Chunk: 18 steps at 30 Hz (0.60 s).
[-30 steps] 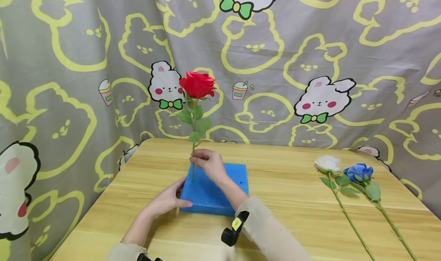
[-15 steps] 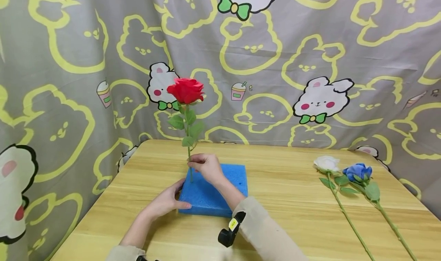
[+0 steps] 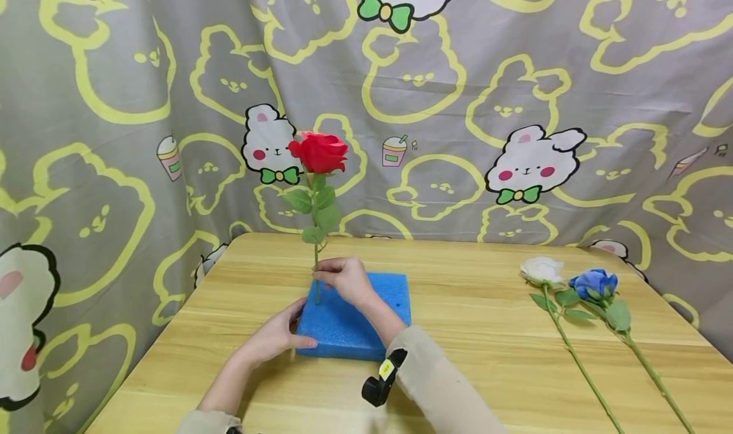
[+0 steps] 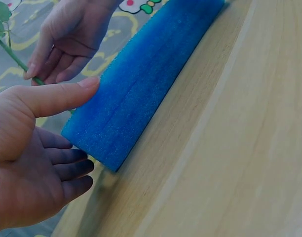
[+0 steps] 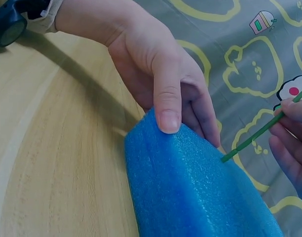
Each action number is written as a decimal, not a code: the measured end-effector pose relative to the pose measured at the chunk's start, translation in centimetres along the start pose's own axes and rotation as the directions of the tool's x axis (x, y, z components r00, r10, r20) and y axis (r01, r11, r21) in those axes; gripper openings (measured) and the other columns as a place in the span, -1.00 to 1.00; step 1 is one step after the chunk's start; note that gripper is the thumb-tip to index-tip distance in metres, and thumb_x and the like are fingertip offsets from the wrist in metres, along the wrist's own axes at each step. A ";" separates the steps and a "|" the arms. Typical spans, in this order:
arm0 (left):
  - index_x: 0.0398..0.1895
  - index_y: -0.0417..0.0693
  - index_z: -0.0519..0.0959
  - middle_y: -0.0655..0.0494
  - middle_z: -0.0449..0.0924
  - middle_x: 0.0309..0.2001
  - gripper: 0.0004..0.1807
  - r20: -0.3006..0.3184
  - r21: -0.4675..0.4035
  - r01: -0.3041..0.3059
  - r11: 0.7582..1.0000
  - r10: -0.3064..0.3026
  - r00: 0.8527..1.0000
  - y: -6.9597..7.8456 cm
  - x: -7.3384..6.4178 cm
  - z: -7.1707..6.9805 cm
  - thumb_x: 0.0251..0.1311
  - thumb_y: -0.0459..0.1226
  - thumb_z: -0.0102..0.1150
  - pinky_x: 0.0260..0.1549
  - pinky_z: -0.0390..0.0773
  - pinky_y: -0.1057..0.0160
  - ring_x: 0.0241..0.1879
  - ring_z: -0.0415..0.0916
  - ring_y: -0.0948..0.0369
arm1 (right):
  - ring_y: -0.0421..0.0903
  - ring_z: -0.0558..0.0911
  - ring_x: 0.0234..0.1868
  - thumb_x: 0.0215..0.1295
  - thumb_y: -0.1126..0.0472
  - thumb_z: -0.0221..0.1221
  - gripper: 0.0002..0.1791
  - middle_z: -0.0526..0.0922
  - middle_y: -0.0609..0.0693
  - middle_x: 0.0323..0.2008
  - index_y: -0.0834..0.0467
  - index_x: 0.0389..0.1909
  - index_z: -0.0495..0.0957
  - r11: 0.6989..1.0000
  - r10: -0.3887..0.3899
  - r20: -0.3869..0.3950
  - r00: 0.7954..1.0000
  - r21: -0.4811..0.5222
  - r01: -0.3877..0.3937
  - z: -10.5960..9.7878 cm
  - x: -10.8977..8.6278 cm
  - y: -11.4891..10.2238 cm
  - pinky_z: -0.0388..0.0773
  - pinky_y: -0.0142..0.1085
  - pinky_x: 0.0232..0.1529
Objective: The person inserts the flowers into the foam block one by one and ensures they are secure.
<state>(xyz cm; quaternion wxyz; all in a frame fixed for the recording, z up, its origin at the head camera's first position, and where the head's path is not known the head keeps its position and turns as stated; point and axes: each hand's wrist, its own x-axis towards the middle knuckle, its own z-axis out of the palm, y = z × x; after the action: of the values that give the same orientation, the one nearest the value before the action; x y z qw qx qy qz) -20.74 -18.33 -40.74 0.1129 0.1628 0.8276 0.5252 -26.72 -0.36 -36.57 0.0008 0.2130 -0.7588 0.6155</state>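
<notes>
A red rose (image 3: 319, 153) stands nearly upright, its green stem (image 5: 254, 136) meeting the top of a blue foam block (image 3: 357, 319) near the left side. With thumb and fingertips my right hand (image 3: 346, 280) pinches the stem a little above the foam; in the right wrist view this hand (image 5: 293, 143) is cut off by the frame edge. My left hand (image 3: 273, 333) holds the block's left corner. Its thumb (image 4: 67, 98) lies on the block's edge and its fingers reach along the side. How deep the stem sits in the foam is hidden.
A white rose (image 3: 541, 270) and a blue rose (image 3: 594, 284) lie on the right of the wooden table (image 3: 469, 307), stems toward the front edge. Behind hangs a patterned grey curtain (image 3: 435, 186). A small dark hole (image 3: 399, 305) shows in the foam's right part.
The rose head has swung left and down, then slightly back right. My right hand has lowered slightly with the stem still pinched. The left hand keeps its place on the foam block.
</notes>
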 end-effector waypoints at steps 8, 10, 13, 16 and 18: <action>0.38 -0.44 -0.09 -0.39 0.02 0.34 0.04 0.006 -0.004 -0.007 1.000 0.007 1.000 0.1 -0.1 -0.1 -0.02 -0.25 0.38 0.18 0.17 -0.13 0.29 0.08 -0.19 | 0.12 0.64 -0.24 0.20 0.33 0.20 -0.77 0.66 0.21 -0.24 0.39 -0.16 0.62 0.997 0.005 0.026 1.000 0.075 -0.007 0.1 0.0 0.0 0.61 -0.19 -0.29; 0.38 -0.43 -0.08 -0.38 0.02 0.34 0.03 0.008 -0.003 -0.008 1.000 0.008 1.000 0.2 0.0 -0.1 -0.01 -0.24 0.38 0.18 0.17 -0.13 0.29 0.08 -0.18 | 0.19 0.62 -0.20 0.21 0.36 0.18 -0.77 0.65 0.24 -0.24 0.42 -0.16 0.60 0.995 0.015 0.031 0.999 0.100 -0.018 0.1 -0.2 -0.2 0.61 -0.15 -0.26; 0.38 -0.41 -0.07 -0.36 0.03 0.34 0.03 0.008 0.000 -0.009 1.000 0.009 1.000 0.1 0.0 -0.1 -0.01 -0.22 0.38 0.19 0.17 -0.12 0.29 0.09 -0.16 | 0.26 0.58 -0.16 0.23 0.39 0.15 -0.76 0.63 0.29 -0.23 0.48 -0.15 0.56 0.992 0.022 0.034 0.999 0.125 -0.026 -0.1 -0.8 -1.3 0.60 -0.12 -0.24; 0.38 -0.41 -0.06 -0.36 0.04 0.34 0.03 0.008 0.002 -0.012 1.000 0.012 1.000 0.2 0.0 -0.1 -0.01 -0.22 0.38 0.19 0.17 -0.12 0.29 0.09 -0.16 | 0.27 0.57 -0.14 0.24 0.40 0.13 -0.76 0.62 0.31 -0.21 0.51 -0.14 0.54 0.992 0.023 0.033 0.999 0.119 -0.027 -0.3 -1.5 -2.4 0.60 -0.14 -0.22; 0.38 -0.41 -0.06 -0.36 0.03 0.34 0.02 0.007 0.001 -0.011 1.000 0.011 1.000 0.2 -0.1 -0.1 -0.01 -0.23 0.38 0.19 0.17 -0.12 0.30 0.08 -0.17 | 0.22 0.60 -0.16 0.23 0.40 0.13 -0.76 0.62 0.30 -0.21 0.51 -0.15 0.54 0.993 0.016 0.032 0.999 0.118 -0.020 -0.3 -1.8 -2.6 0.60 -0.16 -0.23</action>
<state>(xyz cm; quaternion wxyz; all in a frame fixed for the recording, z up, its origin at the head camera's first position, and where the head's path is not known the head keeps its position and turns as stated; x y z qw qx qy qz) -20.67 -18.40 -40.54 0.1128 0.1693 0.8265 0.5249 -24.32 0.13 -34.52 -0.0292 0.2155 -0.7227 0.6561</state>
